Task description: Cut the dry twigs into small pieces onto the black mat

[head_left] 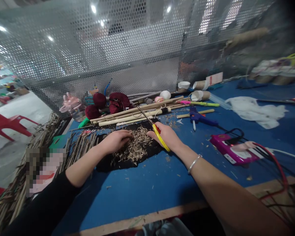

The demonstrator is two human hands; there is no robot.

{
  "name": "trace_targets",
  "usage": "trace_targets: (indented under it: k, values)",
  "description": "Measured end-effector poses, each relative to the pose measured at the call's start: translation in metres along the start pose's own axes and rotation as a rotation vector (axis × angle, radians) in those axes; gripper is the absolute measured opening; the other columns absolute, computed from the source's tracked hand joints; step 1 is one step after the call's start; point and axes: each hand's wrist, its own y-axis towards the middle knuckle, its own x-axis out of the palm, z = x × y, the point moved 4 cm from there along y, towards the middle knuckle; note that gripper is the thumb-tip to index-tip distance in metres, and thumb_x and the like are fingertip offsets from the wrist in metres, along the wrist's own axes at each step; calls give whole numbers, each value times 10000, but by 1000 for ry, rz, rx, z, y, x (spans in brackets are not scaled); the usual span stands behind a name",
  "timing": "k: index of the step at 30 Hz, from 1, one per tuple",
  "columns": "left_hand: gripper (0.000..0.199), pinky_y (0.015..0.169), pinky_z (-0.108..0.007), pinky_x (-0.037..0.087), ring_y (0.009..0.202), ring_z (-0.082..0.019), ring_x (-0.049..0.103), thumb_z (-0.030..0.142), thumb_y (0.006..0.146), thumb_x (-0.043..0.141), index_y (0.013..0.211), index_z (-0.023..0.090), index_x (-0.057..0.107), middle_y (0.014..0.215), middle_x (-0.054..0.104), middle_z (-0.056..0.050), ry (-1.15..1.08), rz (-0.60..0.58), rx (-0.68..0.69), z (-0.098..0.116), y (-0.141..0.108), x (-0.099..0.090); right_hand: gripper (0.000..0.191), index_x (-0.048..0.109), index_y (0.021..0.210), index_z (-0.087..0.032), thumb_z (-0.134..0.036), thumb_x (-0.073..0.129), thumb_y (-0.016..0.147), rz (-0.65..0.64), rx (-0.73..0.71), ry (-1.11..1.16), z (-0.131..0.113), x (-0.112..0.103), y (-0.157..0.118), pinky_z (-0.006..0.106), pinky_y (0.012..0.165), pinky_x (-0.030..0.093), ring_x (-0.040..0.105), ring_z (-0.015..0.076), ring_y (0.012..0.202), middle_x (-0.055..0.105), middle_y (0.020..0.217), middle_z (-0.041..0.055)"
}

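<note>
A loose pile of short cut twig pieces (136, 149) lies on a black cloth (127, 166) on the blue table. At the pile's left side is my left hand (117, 141), its fingers curled down against the pieces; whatever is between them is hidden. My right hand (167, 135) holds a pair of scissors (165, 143) with yellow handles, its blades pointing up and away to the left. The thumb of that hand reaches toward the pile's right edge. Just left of the cloth lie several long thin twigs (80, 149).
Behind the pile are bamboo sticks (127, 119), dark red yarn balls (119, 102) and a perforated metal screen (127, 42). On the right are a blue glue gun (201, 118), a purple power strip (232, 152) with cables and a white plastic bag (257, 109). A red chair (5, 121) stands left.
</note>
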Motion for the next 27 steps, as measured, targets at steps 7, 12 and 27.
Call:
trace_targets:
  k: [7, 12, 27]
  values:
    - [413, 1024, -540, 217, 1277, -272, 270, 177, 768, 456, 1167, 244, 542, 1361, 387, -64, 199, 83, -49, 22, -13, -4, 392, 459, 730, -200, -589, 422, 767, -4, 28, -3, 0, -2, 1, 224, 530, 292, 428, 127, 549, 510, 628, 3]
    - [572, 991, -652, 31, 1321, -360, 96, 142, 652, 533, 1183, 353, 520, 1442, 245, 11, 237, -194, 149, 52, -29, 5, 398, 476, 753, -198, -591, 421, 770, -12, 23, -8, 2, 1, 1, 221, 524, 287, 434, 124, 548, 523, 635, 4]
    - [216, 987, -629, 115, 1258, -301, 293, 289, 821, 458, 871, 233, 660, 1270, 487, -66, 334, 104, -61, 44, -12, 25, 529, 520, 836, -192, -692, 375, 737, -94, 214, -108, 22, 14, 5, 256, 535, 326, 583, 210, 665, 626, 759, 83]
